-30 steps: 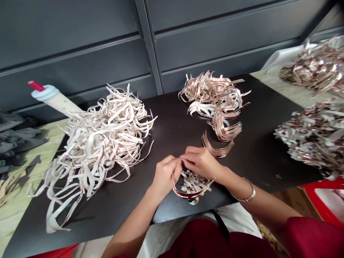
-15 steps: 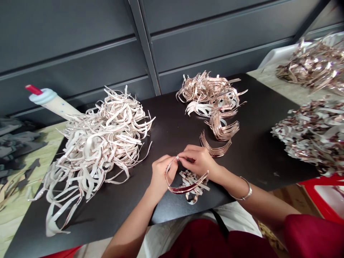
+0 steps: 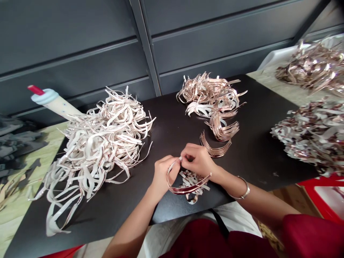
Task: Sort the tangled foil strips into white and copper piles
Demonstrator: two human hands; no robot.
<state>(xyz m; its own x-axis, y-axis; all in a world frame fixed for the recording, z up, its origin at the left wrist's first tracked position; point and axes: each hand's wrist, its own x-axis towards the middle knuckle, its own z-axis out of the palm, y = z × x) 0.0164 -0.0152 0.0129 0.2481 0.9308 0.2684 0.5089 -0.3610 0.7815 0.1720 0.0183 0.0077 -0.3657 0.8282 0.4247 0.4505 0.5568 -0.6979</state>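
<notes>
Pinched at one end between my fingertips is a curved strip (image 3: 188, 189), white on one side and shiny rose-gold on the other. My left hand (image 3: 163, 173) grips it close to that end, and the rest bows down and to the right. My right hand (image 3: 199, 159) closes thumb and finger on the very tip, against the left fingertips. Below the hands lies a small heap of short strip pieces (image 3: 197, 179), partly hidden by the held strip. Just beyond my right hand rests a neat row of curved rose-gold strips (image 3: 216, 147).
A big tangle of white strips (image 3: 107, 132) covers the table's left, beside a white tumbler (image 3: 57, 102) with a red straw. More rose-gold strips (image 3: 209, 89) lie at the back. At the right are a pile of short pieces (image 3: 314, 136) and a shiny heap (image 3: 317, 68).
Both hands have shifted very slightly to the right with the strip. My right fingers have closed in tighter around its tip.
</notes>
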